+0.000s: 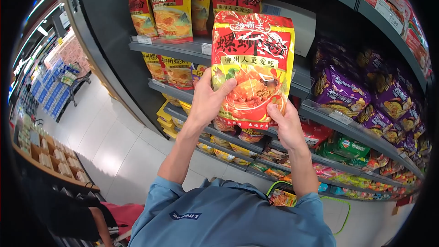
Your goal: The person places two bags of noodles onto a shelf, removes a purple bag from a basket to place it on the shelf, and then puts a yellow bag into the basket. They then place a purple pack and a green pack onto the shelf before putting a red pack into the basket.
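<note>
Both my hands hold up a red and yellow bag of instant rice noodles (251, 71), its printed front turned toward me. My left hand (211, 95) grips the bag's left edge, thumb across the front. At the lower right corner, my right hand (286, 121) pinches the bag with its thumb in front. The fingers behind the bag are hidden. Matching noodle bags (171, 11) stand upright on the shelf behind, to the left of the held one.
Purple noodle packs (340, 89) fill the shelf at right. A basket with a green rim (277, 184) sits low before me, with a packet inside. Another person's arm (99, 224) shows at lower left. A loaded cart (68, 82) stands in the aisle.
</note>
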Demonstrator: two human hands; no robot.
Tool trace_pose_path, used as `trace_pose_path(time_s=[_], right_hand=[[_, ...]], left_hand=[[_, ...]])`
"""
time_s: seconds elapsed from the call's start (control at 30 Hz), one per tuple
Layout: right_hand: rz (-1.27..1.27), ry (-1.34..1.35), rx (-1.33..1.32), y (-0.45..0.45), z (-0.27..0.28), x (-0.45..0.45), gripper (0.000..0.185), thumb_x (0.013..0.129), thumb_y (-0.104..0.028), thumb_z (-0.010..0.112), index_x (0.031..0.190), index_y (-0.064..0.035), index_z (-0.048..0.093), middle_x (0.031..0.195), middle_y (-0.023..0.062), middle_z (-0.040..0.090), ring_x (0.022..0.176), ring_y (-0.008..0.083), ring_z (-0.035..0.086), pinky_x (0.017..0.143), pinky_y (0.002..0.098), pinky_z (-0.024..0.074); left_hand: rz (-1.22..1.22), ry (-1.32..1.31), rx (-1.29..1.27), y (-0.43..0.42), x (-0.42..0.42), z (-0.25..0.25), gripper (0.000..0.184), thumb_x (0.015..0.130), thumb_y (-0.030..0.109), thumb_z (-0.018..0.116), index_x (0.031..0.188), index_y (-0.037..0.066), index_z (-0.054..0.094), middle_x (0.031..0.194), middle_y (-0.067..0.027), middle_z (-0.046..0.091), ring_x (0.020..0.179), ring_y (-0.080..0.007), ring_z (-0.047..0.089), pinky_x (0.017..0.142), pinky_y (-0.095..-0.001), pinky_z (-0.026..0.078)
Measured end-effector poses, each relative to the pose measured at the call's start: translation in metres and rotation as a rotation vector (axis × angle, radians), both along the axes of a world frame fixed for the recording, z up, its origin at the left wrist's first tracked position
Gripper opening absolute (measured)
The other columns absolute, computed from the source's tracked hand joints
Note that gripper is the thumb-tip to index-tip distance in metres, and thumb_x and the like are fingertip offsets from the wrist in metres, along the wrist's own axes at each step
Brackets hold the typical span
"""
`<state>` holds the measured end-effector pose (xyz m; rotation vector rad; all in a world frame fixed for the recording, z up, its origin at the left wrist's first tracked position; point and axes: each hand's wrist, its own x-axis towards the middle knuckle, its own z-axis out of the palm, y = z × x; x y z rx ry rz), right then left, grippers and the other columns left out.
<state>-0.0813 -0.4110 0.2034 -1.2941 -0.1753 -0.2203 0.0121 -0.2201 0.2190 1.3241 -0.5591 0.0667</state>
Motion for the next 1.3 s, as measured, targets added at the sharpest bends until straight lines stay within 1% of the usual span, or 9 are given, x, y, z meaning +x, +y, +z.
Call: trace_pose_path(time_s=[0.27,0.53,0.8,1.0,1.07,1.13,1.2,1.23,1.3], right_hand=[[-0.077,-0.058,-0.108,0.002,0.033,0.009,0.037,0.095,-0.014,0.056,0.126,0.0037,0.047,0.117,0.0082,0.061,0.102,0.0102,0.058,0.09,0.0283,0.0476],[-0.09,-0.04,-0.28,-0.006,0.094,0.075,0.032,0.095,-0.016,0.057,0.119,0.0034,0.051,0.108,0.0092,0.065,0.093,0.011,0.063,0.085,0.0285,0.0507],[-0.051,-0.056,-0.279,0.001,0.106,0.156,0.026,0.094,-0.011,0.057,0.115,0.003,0.052,0.106,0.0104,0.065,0.095,0.0126,0.061,0.088,0.0296,0.0471],[-0.12,0.0,-0.302,0.006,0.106,0.194,0.028,0.09,-0.005,0.059,0.116,0.004,0.054,0.103,0.0126,0.065,0.086,0.0163,0.064,0.082,0.0313,0.0525],[-0.261,0.031,-0.544,0.014,0.11,0.192,0.026,0.09,-0.002,0.059,0.115,0.0041,0.055,0.101,0.0138,0.066,0.088,0.0172,0.064,0.083,0.0317,0.0534],[-0.288,0.041,-0.652,0.012,0.104,0.198,0.03,0.088,-0.012,0.063,0.114,0.0013,0.059,0.103,0.0154,0.067,0.091,0.0223,0.066,0.082,0.0346,0.0524],[-0.407,0.003,-1.104,0.007,0.094,0.21,0.037,0.085,-0.028,0.067,0.111,-0.0028,0.063,0.104,0.0165,0.068,0.093,0.0285,0.066,0.081,0.0393,0.0504],[-0.423,0.055,-1.157,0.006,0.093,0.21,0.043,0.08,-0.04,0.069,0.109,-0.0074,0.067,0.102,0.0171,0.068,0.094,0.033,0.065,0.081,0.0427,0.0484],[-0.446,0.064,-1.195,0.011,0.094,0.21,0.042,0.081,-0.04,0.069,0.107,-0.0065,0.067,0.1,0.0181,0.068,0.094,0.0331,0.065,0.08,0.0426,0.0487]], left_hand=[[-0.174,-0.013,-0.044,-0.002,0.028,0.029,0.039,0.092,0.02,0.063,0.12,-0.004,0.05,0.111,-0.01,0.062,0.094,-0.0108,0.062,0.082,-0.0274,0.052],[-0.07,-0.065,0.078,-0.001,0.093,0.075,0.036,0.092,0.025,0.063,0.111,-0.005,0.054,0.103,-0.0088,0.065,0.086,-0.0074,0.061,0.076,-0.0247,0.05],[0.028,-0.131,0.149,0.012,0.16,0.095,0.037,0.092,0.027,0.063,0.111,-0.004,0.055,0.102,-0.0103,0.065,0.089,-0.0099,0.061,0.08,-0.0275,0.049],[0.066,-0.093,0.255,0.013,0.199,0.094,0.04,0.09,0.023,0.066,0.115,-0.004,0.053,0.108,-0.0113,0.063,0.097,-0.0163,0.06,0.086,-0.0308,0.047],[0.091,-0.119,0.269,0.011,0.217,0.084,0.039,0.089,0.018,0.066,0.117,-0.006,0.052,0.107,-0.0128,0.064,0.097,-0.0167,0.06,0.086,-0.0297,0.047],[0.065,-0.158,0.228,0.016,0.216,0.078,0.038,0.089,0.015,0.065,0.117,-0.007,0.052,0.107,-0.0133,0.064,0.096,-0.0167,0.06,0.085,-0.0295,0.047],[0.028,-0.19,0.194,0.022,0.22,0.072,0.036,0.088,0.012,0.064,0.117,-0.007,0.052,0.106,-0.0138,0.064,0.095,-0.0166,0.06,0.084,-0.0293,0.047],[0.067,-0.201,0.22,0.028,0.224,0.069,0.035,0.088,0.01,0.063,0.116,-0.007,0.052,0.104,-0.0131,0.064,0.093,-0.0165,0.06,0.083,-0.0294,0.046],[0.169,-0.229,0.234,0.031,0.223,0.066,0.027,0.089,0.007,0.06,0.111,-0.007,0.054,0.095,-0.0121,0.065,0.087,-0.0152,0.06,0.076,-0.0304,0.047]])
